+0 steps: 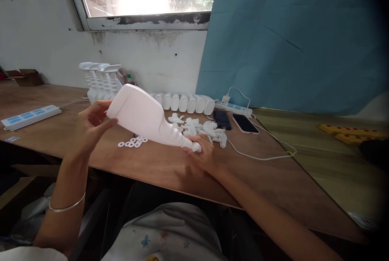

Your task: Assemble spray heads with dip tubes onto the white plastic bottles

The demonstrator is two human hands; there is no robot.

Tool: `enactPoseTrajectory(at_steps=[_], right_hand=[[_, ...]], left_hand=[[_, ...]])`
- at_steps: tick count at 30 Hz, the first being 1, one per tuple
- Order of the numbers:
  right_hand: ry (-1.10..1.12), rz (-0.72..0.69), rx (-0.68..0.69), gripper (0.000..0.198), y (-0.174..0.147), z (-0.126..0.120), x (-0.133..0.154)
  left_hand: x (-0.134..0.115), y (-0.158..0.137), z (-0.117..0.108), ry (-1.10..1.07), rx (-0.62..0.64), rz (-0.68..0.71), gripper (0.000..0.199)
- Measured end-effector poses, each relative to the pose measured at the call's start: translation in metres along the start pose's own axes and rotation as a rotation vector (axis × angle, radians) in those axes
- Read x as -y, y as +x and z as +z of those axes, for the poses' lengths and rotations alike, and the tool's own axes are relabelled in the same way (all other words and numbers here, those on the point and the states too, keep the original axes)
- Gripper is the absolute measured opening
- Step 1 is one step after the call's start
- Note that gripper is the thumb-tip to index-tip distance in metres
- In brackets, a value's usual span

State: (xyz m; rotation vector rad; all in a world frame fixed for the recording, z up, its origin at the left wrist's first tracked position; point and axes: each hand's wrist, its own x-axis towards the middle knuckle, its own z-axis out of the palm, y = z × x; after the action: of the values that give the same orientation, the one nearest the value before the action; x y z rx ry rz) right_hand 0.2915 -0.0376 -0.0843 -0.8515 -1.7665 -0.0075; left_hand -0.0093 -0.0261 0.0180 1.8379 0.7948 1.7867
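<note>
A white plastic bottle [141, 113] is held tilted above the table, its wide base up at the left and its ribbed neck down at the right. My left hand [95, 125] pinches the base end between thumb and fingers. Around the neck end, my right hand [202, 153] has its fingers closed. Behind that hand lies a pile of white spray-head parts [194, 125]. Several white ring washers [133, 142] rest on the table below the bottle.
Bottles with spray heads [101, 78] stand at the back left, and a row of white bottles [184, 103] lies along the wall. Power strips [32, 117] sit left and back right. A phone [245, 124] and a white cable [261, 158] are on the right.
</note>
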Motion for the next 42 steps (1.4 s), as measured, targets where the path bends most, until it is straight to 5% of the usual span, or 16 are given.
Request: enactPoseTrajectory(at_steps=[16,22,31,38,42], right_hand=[[0.601,0.674,0.165,0.028,0.002,0.004,-0.001],[0.808,0.830,0.221,0.031,0.005,0.006,0.004],[0.910,0.927,0.209,0.031,0.006,0.006,0.001],[0.947,0.957,0.250,0.031,0.006,0.007,0.005],[0.950,0.964,0.238,0.031,0.006,0.008,0.004]], left_hand=[[0.022,0.002,0.003,0.028,0.073,-0.095,0.028],[0.022,0.004,0.001,0.160,-0.025,-0.007,0.030],[0.016,0.002,0.003,0.070,0.032,-0.109,0.035],[0.017,0.003,0.002,-0.296,0.143,-0.275,0.043],[0.017,0.005,0.003,-0.344,0.040,-0.325,0.048]])
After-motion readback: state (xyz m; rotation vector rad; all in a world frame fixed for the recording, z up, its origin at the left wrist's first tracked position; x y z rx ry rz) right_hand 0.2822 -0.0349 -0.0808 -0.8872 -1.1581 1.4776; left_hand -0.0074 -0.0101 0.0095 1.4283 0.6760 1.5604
